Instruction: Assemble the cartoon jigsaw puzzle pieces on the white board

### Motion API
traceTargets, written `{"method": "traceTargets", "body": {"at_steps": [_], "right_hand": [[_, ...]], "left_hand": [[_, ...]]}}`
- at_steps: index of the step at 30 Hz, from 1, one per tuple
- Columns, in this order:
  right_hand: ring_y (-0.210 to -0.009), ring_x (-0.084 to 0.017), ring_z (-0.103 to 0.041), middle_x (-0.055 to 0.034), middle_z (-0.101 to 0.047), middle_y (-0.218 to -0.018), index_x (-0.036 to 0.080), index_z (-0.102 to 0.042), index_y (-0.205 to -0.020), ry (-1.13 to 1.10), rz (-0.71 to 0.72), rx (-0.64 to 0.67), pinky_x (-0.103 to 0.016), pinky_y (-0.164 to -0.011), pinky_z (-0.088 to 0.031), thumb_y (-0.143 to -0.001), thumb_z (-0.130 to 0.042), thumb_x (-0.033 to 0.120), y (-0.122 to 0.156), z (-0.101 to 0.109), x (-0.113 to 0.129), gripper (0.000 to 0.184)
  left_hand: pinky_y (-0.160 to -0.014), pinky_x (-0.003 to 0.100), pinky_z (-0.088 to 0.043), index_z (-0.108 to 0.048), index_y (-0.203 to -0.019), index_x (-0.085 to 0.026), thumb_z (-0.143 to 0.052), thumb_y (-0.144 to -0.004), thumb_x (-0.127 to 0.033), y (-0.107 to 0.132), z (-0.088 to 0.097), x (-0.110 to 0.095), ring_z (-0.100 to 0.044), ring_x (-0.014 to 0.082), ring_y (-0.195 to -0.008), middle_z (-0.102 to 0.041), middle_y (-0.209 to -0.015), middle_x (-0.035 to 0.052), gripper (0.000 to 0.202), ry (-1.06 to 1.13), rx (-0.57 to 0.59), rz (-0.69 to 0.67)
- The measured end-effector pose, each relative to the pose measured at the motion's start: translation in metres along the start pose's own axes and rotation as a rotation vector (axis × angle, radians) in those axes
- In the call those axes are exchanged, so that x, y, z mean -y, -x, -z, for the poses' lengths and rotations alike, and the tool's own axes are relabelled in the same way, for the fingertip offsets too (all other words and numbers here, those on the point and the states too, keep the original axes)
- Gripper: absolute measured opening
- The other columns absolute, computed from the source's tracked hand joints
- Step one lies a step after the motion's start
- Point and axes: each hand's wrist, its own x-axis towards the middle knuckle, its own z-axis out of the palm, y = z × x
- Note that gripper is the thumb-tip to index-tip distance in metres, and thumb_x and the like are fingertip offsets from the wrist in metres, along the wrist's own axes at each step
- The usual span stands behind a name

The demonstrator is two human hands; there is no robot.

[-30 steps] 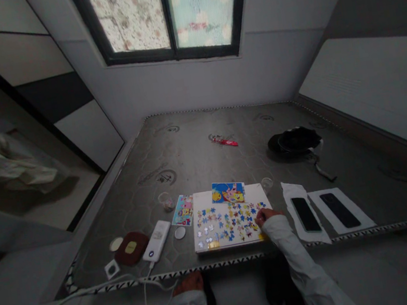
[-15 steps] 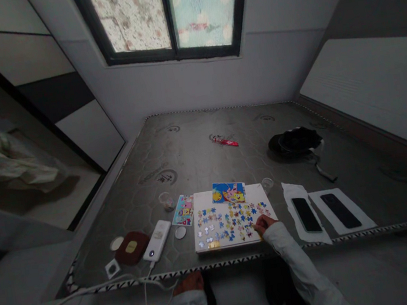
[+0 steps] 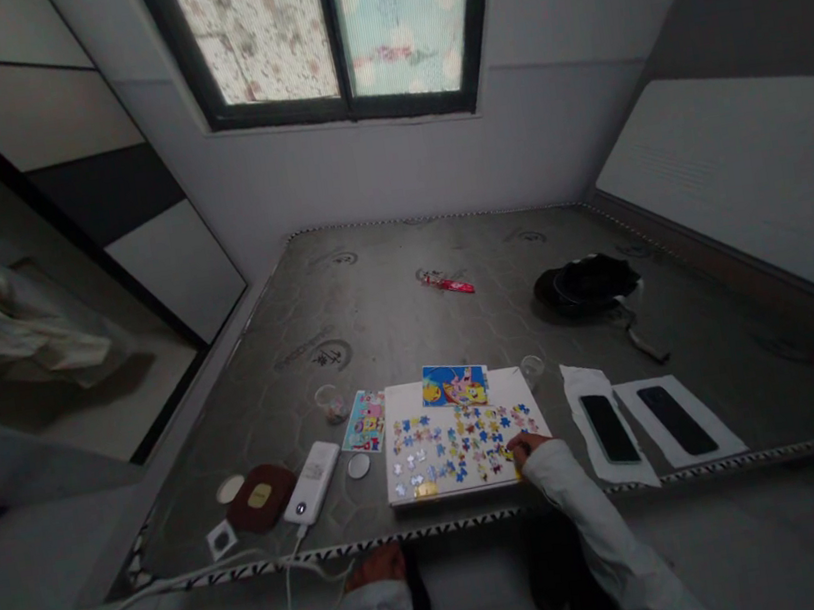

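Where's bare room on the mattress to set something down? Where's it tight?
Free: the stretch of mattress between the white board and the red wrapper, and the far strip by the wall. Crowded: the near edge, from maroon case and power bank past the board to the two phones.

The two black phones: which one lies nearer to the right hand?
The phone on the paper sheet beside the puzzle board; the other phone lies one sheet farther from the right hand.
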Motion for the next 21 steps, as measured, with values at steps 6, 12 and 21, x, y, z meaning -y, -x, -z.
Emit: {"method": "traceTargets", "body": {"at_steps": [6, 12, 21], "right_hand": [[-0.077, -0.019, -0.066, -0.0016, -0.075, -0.082, 0.026, -0.075, -0.085, -0.004, -0.021, 0.023, -0.027, -0.072, -0.046, -0.077, -0.054, 0.026, 0.006, 0.004, -0.007, 0.023], [-0.079, -0.022, -0.067, -0.0055, -0.075, -0.084, 0.023, -0.07, -0.087, -0.316, -0.053, -0.07, -0.032, -0.074, -0.05, -0.074, -0.052, 0.036, -0.001, -0.005, -0.022, 0.026], [-0.072, -0.023, -0.071, -0.0097, -0.074, -0.073, 0.023, -0.058, -0.078, -0.605, -0.141, -0.037, -0.032, -0.063, -0.056, -0.074, -0.046, 0.043, -0.006, -0.018, -0.015, 0.023]], "left_hand": [[-0.085, 0.034, -0.044, -0.065, -0.095, -0.028, -0.045, -0.089, -0.021, -0.004, -0.005, 0.002, -0.062, 0.0241, -0.109, -0.068, -0.119, 0.0048, 0.022, -0.04, 0.013, -0.001], [-0.086, 0.034, -0.044, -0.066, -0.097, -0.026, -0.039, -0.091, -0.019, -0.005, -0.009, 0.002, -0.063, 0.0244, -0.107, -0.069, -0.118, 0.0063, 0.028, -0.055, -0.017, -0.018], [-0.081, 0.031, -0.046, -0.07, -0.091, -0.027, -0.047, -0.087, -0.02, -0.004, -0.009, 0.003, -0.064, 0.0244, -0.102, -0.071, -0.107, 0.004, 0.024, -0.03, -0.051, -0.005]]}}
